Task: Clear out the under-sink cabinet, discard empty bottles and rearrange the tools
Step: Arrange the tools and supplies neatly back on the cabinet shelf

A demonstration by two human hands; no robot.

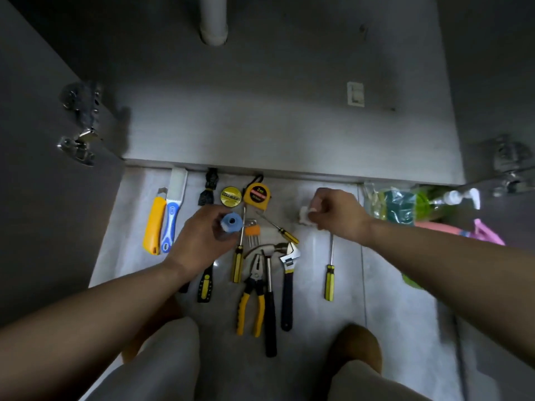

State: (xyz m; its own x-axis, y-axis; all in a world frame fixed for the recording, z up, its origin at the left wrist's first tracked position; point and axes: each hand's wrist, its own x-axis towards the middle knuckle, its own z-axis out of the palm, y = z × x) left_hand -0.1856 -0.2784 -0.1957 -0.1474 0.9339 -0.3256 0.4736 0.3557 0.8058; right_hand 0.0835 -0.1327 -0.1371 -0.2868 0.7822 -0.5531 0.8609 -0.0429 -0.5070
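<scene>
We're crouched at the open under-sink cabinet (260, 125), grey laminate base under a white drain pipe (213, 21); the tools lie spread on the tiled floor (390, 285) just in front of it. Our left hand (199, 241) is curled round a small blue spool (230, 222), probably thread-seal tape, held above the screwdrivers; our right hand (338, 215) pinches a crumpled white wad (304, 213), tissue or tape, we can't tell which. The spool looks like light, rigid plastic with smooth sides, so a grip across its rim should hold it; the wad is soft and near weightless, so any pinch will do. The heavy pieces wait below: the hammer (270, 299), steel shaft and black rubbery grip, best lifted close to the head; the adjustable wrench (288, 279), bright metal jaw and dark handle; the pliers (252, 293), yellow-sleeved and likely to swing open unless we take both handles. The boxy yellow tape measure (257, 195) sits near the cabinet edge; the yellow utility knife (152, 224) wants lifting by its body.
</scene>
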